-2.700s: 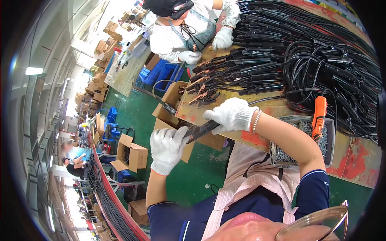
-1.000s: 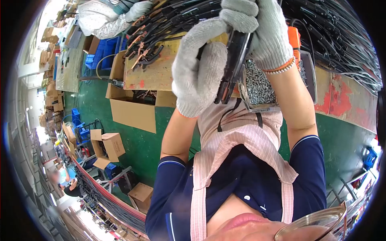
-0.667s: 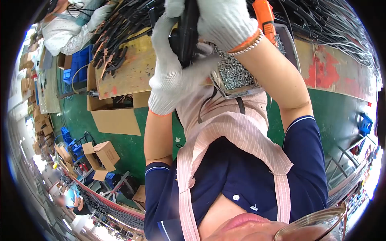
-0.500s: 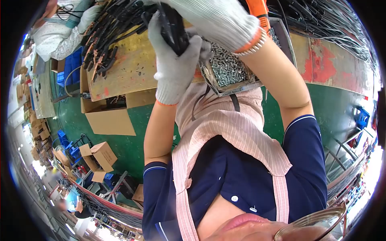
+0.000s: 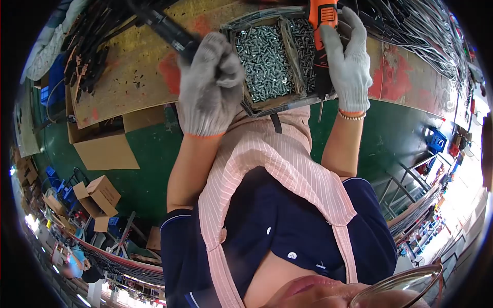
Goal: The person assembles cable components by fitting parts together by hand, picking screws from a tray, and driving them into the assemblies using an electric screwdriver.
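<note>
My left hand, in a white glove, is closed around the end of a long black holder, which points up and left and is blurred. My right hand, also gloved, is beside an orange and black power screwdriver. Its thumb touches or overlaps the tool's right edge, and its fingers are apart. The screwdriver lies over the right part of a divided tray, its bit pointing towards me. Silver screws fill the left compartment, darker screws the right one.
Black holders with copper-coloured ends lie at the table's left, cables at the right. A cardboard box is below the table edge. A co-worker's sleeve shows at the upper left.
My right hand has left the black holder and moved right to the screwdriver. My left hand has kept the holder, now tilted to the upper left. The view has shifted, showing more of the tray.
</note>
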The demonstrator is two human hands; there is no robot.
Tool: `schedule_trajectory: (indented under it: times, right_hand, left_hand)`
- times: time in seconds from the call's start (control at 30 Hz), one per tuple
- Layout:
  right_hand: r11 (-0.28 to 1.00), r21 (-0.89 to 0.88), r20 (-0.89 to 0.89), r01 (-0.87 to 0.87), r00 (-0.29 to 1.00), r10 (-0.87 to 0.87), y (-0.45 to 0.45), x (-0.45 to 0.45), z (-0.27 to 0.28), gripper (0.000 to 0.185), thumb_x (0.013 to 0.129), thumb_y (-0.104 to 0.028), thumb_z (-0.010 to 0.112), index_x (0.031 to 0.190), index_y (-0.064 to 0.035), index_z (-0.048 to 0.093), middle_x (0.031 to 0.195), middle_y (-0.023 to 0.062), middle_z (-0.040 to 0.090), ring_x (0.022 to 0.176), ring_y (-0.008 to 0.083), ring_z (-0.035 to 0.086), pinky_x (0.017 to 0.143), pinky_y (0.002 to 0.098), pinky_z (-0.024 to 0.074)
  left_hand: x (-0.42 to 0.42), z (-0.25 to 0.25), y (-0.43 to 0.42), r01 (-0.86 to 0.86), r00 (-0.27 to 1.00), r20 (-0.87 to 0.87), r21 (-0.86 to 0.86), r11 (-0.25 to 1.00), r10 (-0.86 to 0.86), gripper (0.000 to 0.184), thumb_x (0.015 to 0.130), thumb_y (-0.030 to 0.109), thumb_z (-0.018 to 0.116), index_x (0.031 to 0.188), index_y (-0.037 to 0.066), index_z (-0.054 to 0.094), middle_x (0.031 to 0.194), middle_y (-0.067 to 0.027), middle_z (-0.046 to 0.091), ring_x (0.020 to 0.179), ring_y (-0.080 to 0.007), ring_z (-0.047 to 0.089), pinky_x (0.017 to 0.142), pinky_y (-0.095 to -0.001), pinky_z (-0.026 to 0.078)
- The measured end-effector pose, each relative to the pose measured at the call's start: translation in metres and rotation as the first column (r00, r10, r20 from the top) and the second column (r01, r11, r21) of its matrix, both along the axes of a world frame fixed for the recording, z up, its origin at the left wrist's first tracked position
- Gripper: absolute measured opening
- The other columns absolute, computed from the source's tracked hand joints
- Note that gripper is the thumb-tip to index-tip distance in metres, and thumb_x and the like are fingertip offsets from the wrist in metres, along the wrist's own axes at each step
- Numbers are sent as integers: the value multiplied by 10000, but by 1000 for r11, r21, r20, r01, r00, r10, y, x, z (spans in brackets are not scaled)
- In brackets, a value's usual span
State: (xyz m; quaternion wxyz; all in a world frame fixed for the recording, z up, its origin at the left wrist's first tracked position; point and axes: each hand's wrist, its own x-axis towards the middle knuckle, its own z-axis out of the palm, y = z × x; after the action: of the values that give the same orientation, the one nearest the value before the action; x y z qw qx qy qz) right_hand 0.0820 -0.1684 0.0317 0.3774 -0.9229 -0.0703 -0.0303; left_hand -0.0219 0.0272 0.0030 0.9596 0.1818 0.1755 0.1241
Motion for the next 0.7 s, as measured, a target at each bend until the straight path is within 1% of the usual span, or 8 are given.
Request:
schedule_trajectory:
  times: [0.17, 0.27, 0.37, 0.43, 0.5, 0.6, 0.63, 0.7]
  right_hand:
    - [991, -37, -19, -125, 992, 124, -4, 17, -4, 673, 936, -223, 677, 1513, -61, 372, 1418, 177, 543, 1285, 337, 547, 1094, 429, 412]
    - [912, 406, -308, 62, 948, 73, 2, 14, -3, 581, 904, -231, 699, 1390, -8, 472, 1023, 141, 686, 819, 211, 698, 692, 302, 576]
    - [800, 600, -177, 13, 977, 117, -12, 14, -7, 318, 921, -233, 681, 1089, 20, 585, 846, 79, 664, 681, 144, 644, 572, 255, 509]
    - [683, 730, -182, -19, 958, 220, -40, 17, -6, 444, 879, -226, 708, 1198, 34, 541, 923, 112, 676, 719, 181, 667, 615, 271, 552]
    - [349, 932, -199, 96, 941, 275, -48, 13, -1, 475, 890, -246, 676, 1252, 23, 527, 970, 144, 662, 726, 211, 662, 670, 306, 574]
    - [3, 998, 66, -70, 962, 264, -38, 13, 11, 689, 892, -293, 685, 1477, -78, 391, 1132, 136, 592, 919, 199, 611, 736, 303, 561]
    - [22, 994, 101, -103, 993, 66, -7, 4, 31, 620, 910, -270, 676, 1442, -96, 410, 1062, 102, 588, 823, 181, 570, 777, 327, 555]
    - [100, 983, 135, -154, 975, 177, -19, -4, 30, 556, 912, -246, 681, 1392, -104, 439, 1016, 86, 581, 797, 163, 561, 763, 325, 553]
  left_hand:
    - [19, 7, -14, -12, 997, -68, 183, 983, 25, 141, 1011, 178, 601, 916, 82, 558, 803, -5, 536, 582, -72, 478, 465, -190, 388]
    - [21, 6, -17, -12, 979, -196, 213, 977, 55, 200, 1021, 261, 599, 905, 98, 584, 776, -4, 572, 534, -71, 469, 455, -194, 381]
    - [23, 5, -16, -87, 987, -132, 36, 996, 91, 230, 982, 258, 661, 949, 73, 528, 747, -37, 568, 480, -106, 494, 385, -225, 373]
    - [20, 1, -11, -47, 997, -59, 51, 998, 50, 193, 983, 237, 658, 1000, 83, 542, 771, -53, 576, 502, -111, 507, 394, -227, 382]
    - [14, -8, -5, 77, 997, -34, 237, 969, -71, 108, 1019, 226, 604, 1056, 129, 635, 839, -57, 612, 581, -90, 507, 473, -204, 404]
    - [14, -14, -5, 33, 992, 113, 215, 976, -59, 177, 1000, 99, 607, 1174, 126, 605, 932, -92, 632, 664, -119, 571, 540, -229, 468]
    - [18, -8, -11, -42, 998, 44, 191, 981, 34, 206, 989, 70, 610, 1189, 118, 592, 944, -98, 635, 683, -133, 588, 557, -241, 481]
    - [27, 14, -27, -194, 972, -100, 156, 968, 211, 271, 967, 10, 616, 1218, 100, 564, 970, -110, 640, 721, -160, 623, 590, -266, 509]
